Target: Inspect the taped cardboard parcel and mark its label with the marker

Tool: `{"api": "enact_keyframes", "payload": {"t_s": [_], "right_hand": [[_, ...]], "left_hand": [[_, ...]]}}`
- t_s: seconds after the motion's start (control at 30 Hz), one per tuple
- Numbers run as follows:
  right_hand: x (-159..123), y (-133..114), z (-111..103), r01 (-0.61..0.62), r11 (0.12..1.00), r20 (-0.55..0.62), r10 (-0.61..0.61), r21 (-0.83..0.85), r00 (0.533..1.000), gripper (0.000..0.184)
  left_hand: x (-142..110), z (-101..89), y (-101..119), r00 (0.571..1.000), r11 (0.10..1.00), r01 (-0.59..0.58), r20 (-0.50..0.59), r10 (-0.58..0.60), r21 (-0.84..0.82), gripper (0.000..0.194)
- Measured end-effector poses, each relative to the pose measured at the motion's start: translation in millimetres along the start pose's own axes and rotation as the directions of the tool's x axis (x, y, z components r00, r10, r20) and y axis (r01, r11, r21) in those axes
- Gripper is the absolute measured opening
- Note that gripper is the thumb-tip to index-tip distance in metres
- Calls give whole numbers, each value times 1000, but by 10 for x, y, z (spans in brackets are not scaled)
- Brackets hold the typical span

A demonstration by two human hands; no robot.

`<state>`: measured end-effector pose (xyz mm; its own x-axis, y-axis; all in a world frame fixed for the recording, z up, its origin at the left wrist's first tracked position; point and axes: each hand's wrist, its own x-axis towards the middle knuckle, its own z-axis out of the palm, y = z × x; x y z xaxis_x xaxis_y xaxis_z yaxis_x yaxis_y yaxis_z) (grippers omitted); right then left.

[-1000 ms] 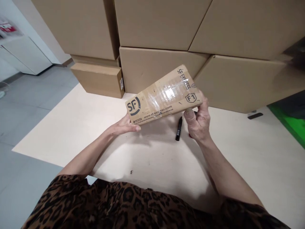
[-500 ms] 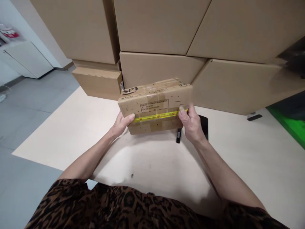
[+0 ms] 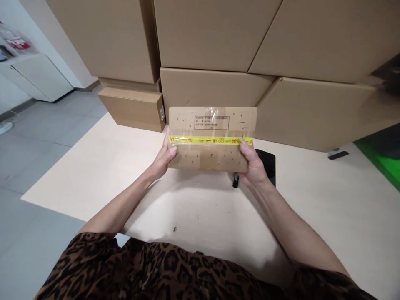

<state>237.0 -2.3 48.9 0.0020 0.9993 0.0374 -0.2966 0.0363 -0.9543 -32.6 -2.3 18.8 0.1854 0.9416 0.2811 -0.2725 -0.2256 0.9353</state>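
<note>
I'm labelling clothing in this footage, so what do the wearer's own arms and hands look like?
The left hand and right hand are bare, without gloves. Both forearms are uncovered, with no watch or bracelet in sight. The short, loose sleeves are brown with black leopard spots, matching the top. Some fingers are hidden, so rings can't be ruled out.

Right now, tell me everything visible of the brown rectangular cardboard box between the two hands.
The brown rectangular cardboard box looks closed, one face turned to the camera, flecked with dark marks. A black-framed block of print, too small to read, sits near the upper edge. Below it, yellow tape with red marks runs across; a glossy brownish tape strip runs vertically. The bare left hand grips the left end, the bare right hand the right, seemingly above the pale tabletop.
</note>
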Motion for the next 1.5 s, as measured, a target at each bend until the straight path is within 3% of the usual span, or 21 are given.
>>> {"api": "enact_keyframes", "payload": {"t_s": [0.13, 0.3, 0.47, 0.7, 0.87, 1.03, 1.17, 1.37, 1.5], "right_hand": [[59, -1, -12, -65, 998, -71, 66, 19, 995, 54], [70, 6, -37, -127, 992, -20, 127, 24, 992, 59], [83, 15, -65, -74, 995, 107, 80, -60, 991, 64], [91, 83, -73, -53, 996, 107, 60, -66, 992, 80], [71, 85, -95, -14, 998, 185, 25, -64, 982, 99], [39, 15, -113, 94, 981, 280, -44, -170, 959, 108], [47, 50, -129, 85, 980, 283, -32, -178, 959, 107], [47, 171, -92, 60, 994, 98, -50, -93, 994, 89], [98, 105, -138, 27, 994, 123, -13, -109, 992, 75]], "left_hand": [[-19, -37, 1, 997, 999, -4, 75, 0, 54, 94], [31, -13, 53, 998, 999, 44, -39, -45, -16, 92], [74, -30, 68, 991, 993, 62, -116, -74, -98, 83], [102, -46, 93, 990, 993, 51, -124, -64, -102, 69], [143, -87, 136, 987, 988, 94, -120, -108, -120, 68], [136, -80, 164, 974, 972, 135, -153, -165, -190, 72], [84, -12, 182, 970, 963, 170, -137, -201, -210, 70], [72, 105, 165, 986, 978, 121, -91, -137, -169, 87], [75, 116, 123, 993, 982, 102, -47, -111, -159, 91]]}}
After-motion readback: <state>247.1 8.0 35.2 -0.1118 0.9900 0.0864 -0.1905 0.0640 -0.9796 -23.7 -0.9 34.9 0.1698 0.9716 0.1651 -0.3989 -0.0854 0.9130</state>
